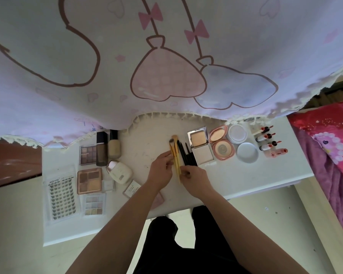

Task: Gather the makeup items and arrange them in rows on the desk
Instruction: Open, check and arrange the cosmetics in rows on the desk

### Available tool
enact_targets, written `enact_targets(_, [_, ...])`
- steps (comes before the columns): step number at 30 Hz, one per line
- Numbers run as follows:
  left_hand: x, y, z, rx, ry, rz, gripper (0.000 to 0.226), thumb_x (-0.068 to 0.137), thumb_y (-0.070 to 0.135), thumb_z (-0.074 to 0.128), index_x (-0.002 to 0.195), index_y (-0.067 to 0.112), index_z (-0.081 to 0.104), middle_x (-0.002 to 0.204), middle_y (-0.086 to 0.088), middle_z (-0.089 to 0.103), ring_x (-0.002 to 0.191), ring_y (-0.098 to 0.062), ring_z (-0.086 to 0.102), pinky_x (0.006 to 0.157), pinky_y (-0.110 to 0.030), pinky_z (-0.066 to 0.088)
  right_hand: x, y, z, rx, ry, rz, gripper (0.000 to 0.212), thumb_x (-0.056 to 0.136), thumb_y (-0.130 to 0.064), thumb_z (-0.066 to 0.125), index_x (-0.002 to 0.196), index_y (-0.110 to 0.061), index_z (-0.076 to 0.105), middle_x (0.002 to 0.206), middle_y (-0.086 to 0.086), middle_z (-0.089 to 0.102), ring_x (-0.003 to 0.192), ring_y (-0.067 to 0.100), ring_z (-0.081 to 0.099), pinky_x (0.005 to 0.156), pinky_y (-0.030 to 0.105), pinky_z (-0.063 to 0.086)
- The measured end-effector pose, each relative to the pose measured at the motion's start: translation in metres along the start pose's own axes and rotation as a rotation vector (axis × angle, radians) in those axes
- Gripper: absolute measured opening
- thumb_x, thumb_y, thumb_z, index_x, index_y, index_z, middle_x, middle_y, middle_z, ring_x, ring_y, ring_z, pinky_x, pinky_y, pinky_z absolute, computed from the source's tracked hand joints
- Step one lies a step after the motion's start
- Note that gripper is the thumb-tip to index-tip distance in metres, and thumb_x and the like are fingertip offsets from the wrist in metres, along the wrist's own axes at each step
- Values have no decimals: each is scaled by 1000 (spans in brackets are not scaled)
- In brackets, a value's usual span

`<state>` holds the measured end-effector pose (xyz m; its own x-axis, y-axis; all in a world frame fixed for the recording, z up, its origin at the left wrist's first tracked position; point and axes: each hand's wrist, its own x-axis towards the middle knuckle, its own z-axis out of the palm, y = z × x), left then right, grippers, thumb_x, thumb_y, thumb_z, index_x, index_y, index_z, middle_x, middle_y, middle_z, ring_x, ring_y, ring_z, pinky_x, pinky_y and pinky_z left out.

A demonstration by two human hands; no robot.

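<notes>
At frame centre both the left hand (160,172) and right hand (195,180) pinch two yellow wooden-handled makeup brushes (175,153) on the white desk (246,175); released carelessly, they may roll into the thin black brushes (186,155) alongside, spoiling the row.

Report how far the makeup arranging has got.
Done: compacts, jar and lip tubes sit in a row on the right, black brushes beside them. In hand: left hand and right hand hold the wooden-handled brushes. Left to do: palettes, bottles and lash tray look loosely grouped.

The left forearm (115,224) and right forearm (244,220) are bare, and black trousers (186,246) cover the legs.
</notes>
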<state>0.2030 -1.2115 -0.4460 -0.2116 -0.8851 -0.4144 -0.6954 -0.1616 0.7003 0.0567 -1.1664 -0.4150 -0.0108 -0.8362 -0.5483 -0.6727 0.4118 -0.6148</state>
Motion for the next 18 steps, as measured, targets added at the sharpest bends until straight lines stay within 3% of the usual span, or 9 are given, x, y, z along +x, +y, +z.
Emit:
enact_targets(3, [-2,0,-4,55,-34,18,38,93,-4,47,127,5,62,148,-3,46,121,-23,56,106,-29,40,-2,1,-2,30,-14,51,29,95,-13,53,118,-3,67,113,12,70,106,28,63,93,29,47])
enact_targets(5, [-7,1,-12,86,2,-12,38,95,0,46,130,6,60,149,-2,44,129,-21,50,111,-28,34,-5,-1,-6,35,-22,59,36,96,-16,54,131,-11,62,124,5,67,113,22,61,96,23,42])
enact_targets(8, [-21,1,-35,128,91,-35,40,99,5,40,135,11,55,151,-1,38,135,-18,43,108,-22,30,-5,-10,-12,54,17,62,42,94,-16,56,136,-16,57,129,1,64,117,20,60,99,27,43])
enact_targets(12, [-40,-11,-76,259,243,-51,42,98,10,42,138,15,52,155,-3,32,132,-24,45,103,-39,45,-2,-40,-17,69,93,21,44,90,-14,58,134,-17,57,124,5,64,111,25,61,97,35,47])
enact_targets(18, [-74,-51,-127,258,391,-140,41,89,3,51,129,12,58,149,-14,39,130,-37,45,97,-47,46,6,-91,2,38,43,-90,45,93,-21,59,138,-21,52,129,3,58,100,18,61,90,27,43])
